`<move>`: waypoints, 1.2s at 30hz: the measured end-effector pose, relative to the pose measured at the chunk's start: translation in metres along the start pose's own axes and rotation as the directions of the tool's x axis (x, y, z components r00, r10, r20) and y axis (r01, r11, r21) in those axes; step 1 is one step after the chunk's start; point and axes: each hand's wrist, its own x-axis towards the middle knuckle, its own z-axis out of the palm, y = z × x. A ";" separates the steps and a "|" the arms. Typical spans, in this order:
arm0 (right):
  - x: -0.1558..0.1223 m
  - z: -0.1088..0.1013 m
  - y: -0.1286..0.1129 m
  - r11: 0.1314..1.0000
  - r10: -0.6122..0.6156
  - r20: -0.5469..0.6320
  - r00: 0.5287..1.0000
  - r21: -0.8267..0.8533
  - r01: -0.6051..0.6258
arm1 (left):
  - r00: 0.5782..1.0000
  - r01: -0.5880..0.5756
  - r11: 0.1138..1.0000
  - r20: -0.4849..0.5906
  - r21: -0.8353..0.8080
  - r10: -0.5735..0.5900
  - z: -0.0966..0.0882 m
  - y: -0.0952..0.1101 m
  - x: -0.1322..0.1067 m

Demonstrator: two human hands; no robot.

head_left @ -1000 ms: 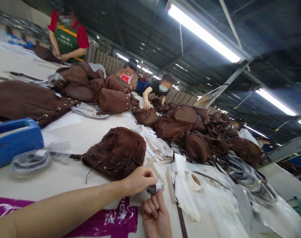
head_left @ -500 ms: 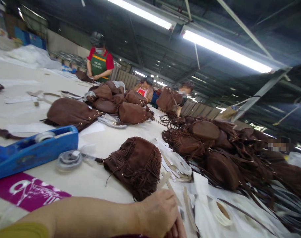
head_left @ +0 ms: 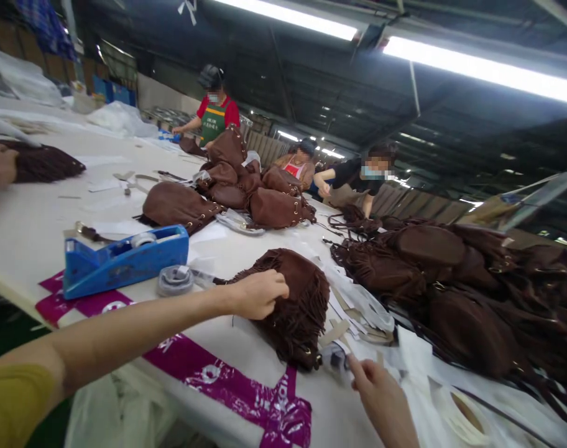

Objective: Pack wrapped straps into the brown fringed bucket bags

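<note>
Here, the left hand [head_left: 262, 295] hovers at or just in front of the dark brown fringed suede-like bag [head_left: 306, 283], which lies on the near part of the long white table [head_left: 27, 233]. Its fingers are curled in; I cannot tell whether they pinch anything or touch the bag. The right hand [head_left: 381, 395] is nearer, to the right, thumb and forefinger extended to a small clear-plastic-wrapped piece [head_left: 337, 361] just beside the bag; whether they grip it cannot be told.

Left of the bag sit a coil of grey strap in clear plastic [head_left: 175, 281] and a scuffed blue plastic tape dispenser [head_left: 125, 267]. Along the near edge runs glossy purple printed tape [head_left: 194, 368], bearing white lettering and a white ring-shaped mark; the letters are broken up, and no full word can be made out. Near and right is a white roll with a brown core [head_left: 467, 410].

A large heap of dark brown bags [head_left: 470, 323] fills the right, and a smaller pile of brown drawstring bags [head_left: 274, 208] lies farther off. On the far side, a co-worker in a green apron with yellow trim [head_left: 213, 124] shows pale chest lettering too small to read reliably.
</note>
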 end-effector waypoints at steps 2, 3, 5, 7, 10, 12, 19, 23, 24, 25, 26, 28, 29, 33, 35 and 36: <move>-0.004 -0.005 -0.006 0.966 -0.136 -0.022 0.990 -0.224 0.128 | 0.998 0.060 0.998 0.019 0.023 -0.060 -0.002 -0.017 -0.024; -0.008 -0.003 -0.010 0.954 -0.199 0.000 0.980 -0.227 0.194 | 0.997 0.069 0.997 0.040 0.039 -0.070 0.002 -0.022 -0.036; -0.017 0.013 -0.020 0.912 -0.375 0.073 0.924 -0.150 0.382 | 0.993 0.089 0.991 0.074 0.103 -0.097 0.014 -0.027 -0.054; -0.023 0.038 -0.029 0.828 -0.537 0.135 0.833 -0.104 0.551 | 0.987 0.131 0.971 0.063 0.201 -0.146 0.032 -0.027 -0.063; -0.015 0.071 -0.039 0.748 -0.605 0.149 0.782 -0.230 0.622 | 0.977 0.206 0.931 -0.013 0.302 -0.212 0.057 -0.030 -0.056; 0.004 0.080 -0.044 0.745 -0.560 0.157 0.813 -0.334 0.577 | 0.965 0.258 0.920 -0.040 0.293 -0.258 0.066 -0.036 -0.044; 0.064 0.057 -0.077 0.749 -0.513 0.245 0.822 -0.339 0.569 | 0.929 0.367 0.930 -0.050 0.028 -0.366 0.049 -0.042 -0.015; 0.059 0.060 -0.106 0.836 -0.418 0.151 0.896 -0.322 0.445 | 0.856 0.444 0.724 0.011 -0.528 -0.517 0.046 -0.020 -0.016; 0.057 0.065 -0.113 0.847 -0.404 0.144 0.903 -0.313 0.429 | 0.847 0.454 0.627 0.087 -0.633 -0.525 0.050 -0.015 -0.015; 0.056 0.070 -0.119 0.852 -0.407 0.140 0.903 -0.299 0.431 | 0.846 0.468 0.562 0.163 -0.682 -0.507 0.056 -0.012 -0.014; 0.055 0.074 -0.124 0.851 -0.423 0.138 0.895 -0.279 0.445 | 0.841 0.489 0.503 0.233 -0.713 -0.488 0.063 -0.010 -0.012; 0.057 0.082 -0.129 0.837 -0.463 0.151 0.873 -0.250 0.487 | 0.792 0.542 0.259 0.382 -0.800 -0.476 0.077 -0.012 -0.007; 0.058 0.084 -0.129 0.832 -0.474 0.159 0.866 -0.242 0.500 | 0.753 0.556 0.062 0.470 -0.829 -0.460 0.083 -0.015 -0.004; 0.047 0.092 -0.107 0.723 -0.647 0.178 0.742 -0.166 0.670 | 0.655 0.496 -0.495 0.681 -0.714 -0.326 0.094 -0.030 0.005; 0.031 0.099 -0.090 0.563 -0.797 0.165 0.581 -0.147 0.814 | 0.633 0.479 -0.510 0.684 -0.714 -0.363 0.093 -0.031 0.007; 0.023 0.102 -0.082 0.489 -0.849 0.144 0.508 -0.147 0.860 | 0.625 0.471 -0.500 0.675 -0.727 -0.392 0.093 -0.029 0.007</move>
